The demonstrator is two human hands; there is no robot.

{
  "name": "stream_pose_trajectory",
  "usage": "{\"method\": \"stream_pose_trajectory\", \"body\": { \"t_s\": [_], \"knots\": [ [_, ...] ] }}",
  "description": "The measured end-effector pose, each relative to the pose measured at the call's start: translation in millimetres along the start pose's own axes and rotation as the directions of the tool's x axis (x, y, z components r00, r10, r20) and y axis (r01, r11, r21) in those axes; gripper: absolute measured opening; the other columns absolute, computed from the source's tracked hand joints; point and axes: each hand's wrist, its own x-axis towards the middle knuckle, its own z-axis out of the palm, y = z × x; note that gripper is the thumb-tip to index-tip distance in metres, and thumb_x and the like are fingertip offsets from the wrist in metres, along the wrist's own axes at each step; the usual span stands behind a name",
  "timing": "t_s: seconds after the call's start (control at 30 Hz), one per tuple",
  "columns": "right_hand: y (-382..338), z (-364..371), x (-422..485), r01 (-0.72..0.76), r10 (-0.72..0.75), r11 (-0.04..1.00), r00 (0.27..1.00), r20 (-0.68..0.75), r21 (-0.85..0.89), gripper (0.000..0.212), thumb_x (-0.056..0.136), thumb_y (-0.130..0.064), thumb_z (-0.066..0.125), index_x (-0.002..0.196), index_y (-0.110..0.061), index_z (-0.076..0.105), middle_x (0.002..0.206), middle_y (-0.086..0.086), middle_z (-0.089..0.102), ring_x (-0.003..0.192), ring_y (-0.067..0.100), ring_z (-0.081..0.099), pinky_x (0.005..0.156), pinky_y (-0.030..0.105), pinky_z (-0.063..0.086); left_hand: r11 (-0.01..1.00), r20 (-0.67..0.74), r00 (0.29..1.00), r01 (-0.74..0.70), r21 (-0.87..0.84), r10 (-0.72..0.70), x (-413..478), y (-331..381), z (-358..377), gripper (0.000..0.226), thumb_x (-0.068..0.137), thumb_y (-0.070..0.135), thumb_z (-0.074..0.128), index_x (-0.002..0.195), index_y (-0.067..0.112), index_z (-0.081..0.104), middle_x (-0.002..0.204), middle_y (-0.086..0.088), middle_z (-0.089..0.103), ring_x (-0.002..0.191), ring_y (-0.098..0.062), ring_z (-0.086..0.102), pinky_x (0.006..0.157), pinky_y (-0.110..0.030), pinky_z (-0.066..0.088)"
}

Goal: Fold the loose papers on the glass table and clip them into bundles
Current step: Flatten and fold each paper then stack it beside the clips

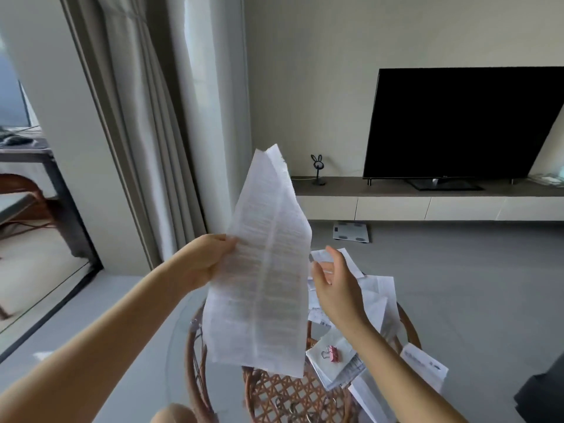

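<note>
White printed sheet (262, 270), creased lengthwise, is raised over the table (180, 346), pinched at its L edge by the left hand (207, 257). Just beside its R edge the right hand (332, 285) hangs w/ fingers relaxed, holding nothing. Light, floppy, prob. tears easily; best taken at both long edges, folding along the crease. Other papers (378, 294) lie loose on the glass; one bundle (338, 369) has a pink clip (331, 353). No real container; rattan shelf (274, 395) below holds small bits, too blurred to name

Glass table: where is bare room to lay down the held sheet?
Bare glass lies on the left, between the table rim and the held sheet. The right side is crowded with loose papers and a clipped bundle.
</note>
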Motion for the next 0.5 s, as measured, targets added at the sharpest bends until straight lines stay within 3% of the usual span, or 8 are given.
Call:
{"method": "stream_pose_trajectory", "body": {
  "t_s": [0.1, 0.17, 0.23, 0.3, 0.33, 0.4, 0.43, 0.5],
  "knots": [
    [16.3, -2.3, -20.9, 0.322, -0.323, 0.901, 0.945, 0.049, -0.291, 0.059, 0.09, -0.009, 0.059, 0.143, -0.023, 0.037, 0.142, 0.0, 0.047, 0.126, 0.02, 0.049, 0.1, 0.025, 0.04, 0.968, -0.017, 0.973, 0.227, -0.108, -0.23, -5.0, -26.1, -7.1, 0.018, 0.097, 0.01, 0.051, 0.089, -0.002, 0.062, 0.069, -0.013, 0.067, 0.049, -0.02, 0.066, 0.046, -0.033, 0.056],
    [32.7, -5.9, -36.7, 0.557, -0.503, 0.72, 0.83, 0.241, -0.413, 0.078, 0.079, -0.004, 0.07, 0.145, -0.027, 0.034, 0.145, 0.004, 0.042, 0.131, 0.025, 0.043, 0.106, 0.036, 0.039, 0.926, -0.012, 0.933, 0.355, -0.127, -0.36, -10.8, -50.2, -11.0, 0.017, 0.094, 0.01, 0.056, 0.084, -0.003, 0.062, 0.057, -0.012, 0.065, 0.044, -0.021, 0.064, 0.053, -0.036, 0.056],
    [42.9, -8.3, -56.9, 0.723, -0.599, 0.501, 0.686, 0.413, -0.476, 0.087, 0.073, 0.001, 0.063, 0.147, -0.029, 0.028, 0.146, 0.009, 0.04, 0.134, 0.024, 0.035, 0.109, 0.045, 0.032, 0.9, -0.017, 0.905, 0.421, -0.112, -0.425, -11.2, -74.8, -15.0, 0.014, 0.093, 0.009, 0.058, 0.086, -0.003, 0.061, 0.053, -0.011, 0.064, 0.045, -0.022, 0.063, 0.065, -0.037, 0.054],
    [48.2, -7.1, -79.5, 0.808, -0.6, 0.399, 0.588, 0.542, -0.434, 0.096, 0.063, 0.008, 0.05, 0.147, -0.03, 0.026, 0.148, 0.008, 0.038, 0.137, 0.021, 0.028, 0.111, 0.044, 0.022, 0.87, -0.024, 0.875, 0.477, -0.128, -0.483, -12.4, -100.0, -16.8, 0.014, 0.094, 0.006, 0.057, 0.082, -0.002, 0.06, 0.051, -0.011, 0.063, 0.041, -0.021, 0.062, 0.055, -0.036, 0.057],
    [52.9, -4.3, -87.2, 0.836, -0.607, 0.406, 0.548, 0.575, -0.368, 0.097, 0.061, 0.01, 0.05, 0.146, -0.032, 0.028, 0.148, 0.006, 0.038, 0.138, 0.019, 0.028, 0.112, 0.043, 0.021, 0.857, -0.027, 0.864, 0.495, -0.14, -0.504, -12.8, -111.5, -16.4, 0.011, 0.094, 0.005, 0.056, 0.085, -0.001, 0.06, 0.055, -0.011, 0.064, 0.044, -0.022, 0.063, 0.049, -0.035, 0.056],
    [57.3, 3.0, -95.0, 0.852, -0.628, 0.456, 0.514, 0.585, -0.259, 0.088, 0.064, 0.012, 0.06, 0.137, -0.034, 0.044, 0.142, 0.0, 0.047, 0.136, 0.013, 0.035, 0.113, 0.041, 0.025, 0.838, -0.023, 0.847, 0.522, -0.159, -0.532, -14.1, -129.6, -15.1, 0.013, 0.093, 0.005, 0.057, 0.104, 0.001, 0.061, 0.075, -0.013, 0.065, 0.066, -0.027, 0.063, 0.066, -0.041, 0.056],
    [61.1, 5.4, -95.4, 0.837, -0.639, 0.5, 0.529, 0.559, -0.22, 0.075, 0.069, 0.008, 0.066, 0.13, -0.034, 0.054, 0.136, -0.004, 0.054, 0.133, 0.01, 0.04, 0.112, 0.041, 0.028, 0.831, -0.023, 0.838, 0.537, -0.145, -0.545, -15.3, -136.0, -14.0, 0.02, 0.092, 0.005, 0.057, 0.112, 0.0, 0.058, 0.084, -0.015, 0.063, 0.075, -0.03, 0.061, 0.077, -0.045, 0.052],
    [63.9, 7.3, -97.1, 0.733, -0.56, 0.638, 0.653, 0.51, -0.236, 0.042, 0.084, -0.008, 0.065, 0.118, -0.034, 0.064, 0.126, -0.008, 0.062, 0.126, 0.007, 0.048, 0.112, 0.042, 0.029, 0.853, -0.035, 0.857, 0.507, -0.122, -0.514, -19.6, -149.2, -12.8, 0.029, 0.091, 0.003, 0.056, 0.119, -0.004, 0.053, 0.093, -0.019, 0.062, 0.086, -0.033, 0.059, 0.085, -0.049, 0.05]
  ]
}}
